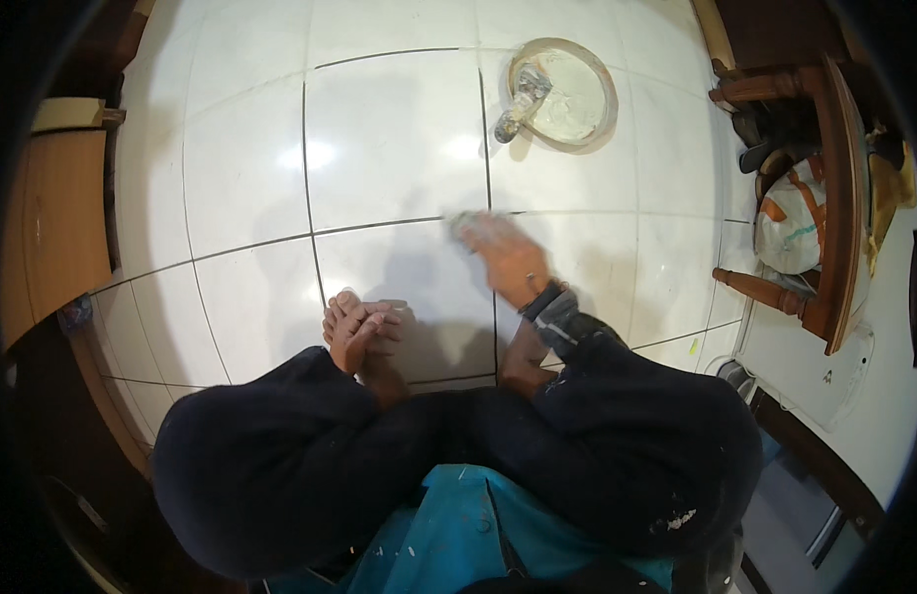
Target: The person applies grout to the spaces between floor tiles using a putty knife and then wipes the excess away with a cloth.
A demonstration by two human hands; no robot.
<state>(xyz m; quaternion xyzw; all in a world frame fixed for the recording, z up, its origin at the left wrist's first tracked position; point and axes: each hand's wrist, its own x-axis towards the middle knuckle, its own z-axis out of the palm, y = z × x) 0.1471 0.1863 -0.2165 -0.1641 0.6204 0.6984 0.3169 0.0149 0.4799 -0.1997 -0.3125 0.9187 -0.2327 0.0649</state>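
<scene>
My right hand (515, 265), in a dark sleeve, reaches over the white tile floor (399, 129). Its fingers press a greyish, blurred thing (466, 230) to the floor where two tile joints meet; its kind cannot be made out. My left hand (357, 332) hangs by my bare left foot (340, 303), fingers loosely apart and holding nothing. Beyond my right hand stands a round, shallow bowl (609, 109) of white paste (574, 99). A paste-smeared tool (523, 104) leans across its near left rim, handle end outward.
Some tile joints are dark, others pale. At right stands a wooden stool or small table (836, 218) with turned legs, a white and orange bag (792, 228) beneath. A wooden cabinet (57, 223) borders the left. My bent knees (250, 445) flank the near floor.
</scene>
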